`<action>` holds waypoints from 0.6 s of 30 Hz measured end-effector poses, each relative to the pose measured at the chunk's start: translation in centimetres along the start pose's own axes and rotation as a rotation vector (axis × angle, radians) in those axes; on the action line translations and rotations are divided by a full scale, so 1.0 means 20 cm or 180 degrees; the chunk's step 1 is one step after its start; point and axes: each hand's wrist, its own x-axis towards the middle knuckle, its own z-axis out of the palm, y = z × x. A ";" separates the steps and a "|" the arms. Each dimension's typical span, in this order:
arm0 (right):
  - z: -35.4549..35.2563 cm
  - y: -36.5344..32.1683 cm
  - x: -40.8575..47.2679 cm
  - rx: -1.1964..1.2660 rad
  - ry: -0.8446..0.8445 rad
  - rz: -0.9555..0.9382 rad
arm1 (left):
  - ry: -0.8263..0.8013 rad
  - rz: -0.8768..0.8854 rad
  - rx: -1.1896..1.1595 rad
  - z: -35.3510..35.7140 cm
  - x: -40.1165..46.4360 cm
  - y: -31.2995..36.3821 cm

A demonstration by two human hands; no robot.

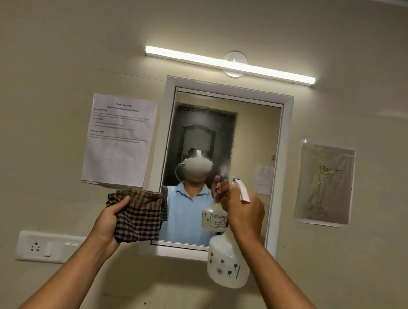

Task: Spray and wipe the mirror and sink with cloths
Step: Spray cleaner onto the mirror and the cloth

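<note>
A white-framed mirror (225, 131) hangs on the beige wall, its upper glass misted with spray droplets. My right hand (245, 209) grips the neck and trigger of a white spray bottle (228, 262) held up close to the mirror's lower right part, nozzle toward the glass. A faint puff of mist shows at the nozzle. My left hand (109, 222) holds a bunched brown checked cloth (139, 213) beside the mirror's lower left corner, overlapping its frame. The sink is out of view.
A lit tube light (230, 65) runs above the mirror. A printed sheet (118, 143) is taped to its left and a drawing (324, 184) to its right. A white switch and socket panel (47, 247) sits low on the left.
</note>
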 end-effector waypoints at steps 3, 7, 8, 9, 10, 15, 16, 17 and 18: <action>-0.12 0.08 0.05 -0.0061 0.0195 0.0112 | -0.0057 -0.0059 0.0002 0.05 0.00 -0.05; -0.25 0.17 0.10 -0.0154 0.0393 0.0290 | -0.0158 -0.0117 -0.0032 0.12 -0.01 -0.11; -0.28 0.19 0.10 -0.0197 0.0419 0.0326 | -0.0165 -0.0125 -0.0049 0.14 -0.02 -0.12; -0.30 0.21 0.09 -0.0233 0.0438 0.0356 | -0.0181 -0.0127 -0.0063 0.15 -0.02 -0.13; -0.32 0.22 0.08 -0.0252 0.0463 0.0373 | -0.0205 -0.0127 -0.0064 0.16 -0.02 -0.15; -0.32 0.29 -0.01 -0.0214 0.0452 0.0442 | -0.0242 -0.0183 -0.0039 0.16 -0.04 -0.19; -0.30 0.30 -0.04 -0.0202 0.0401 0.0442 | -0.0233 -0.0192 -0.0042 0.15 -0.04 -0.19; -0.28 0.31 -0.07 -0.0206 0.0318 0.0433 | -0.0228 -0.0201 -0.0055 0.13 -0.05 -0.19; -0.25 0.30 -0.09 -0.0203 0.0233 0.0407 | -0.0215 -0.0197 -0.0065 0.12 -0.05 -0.18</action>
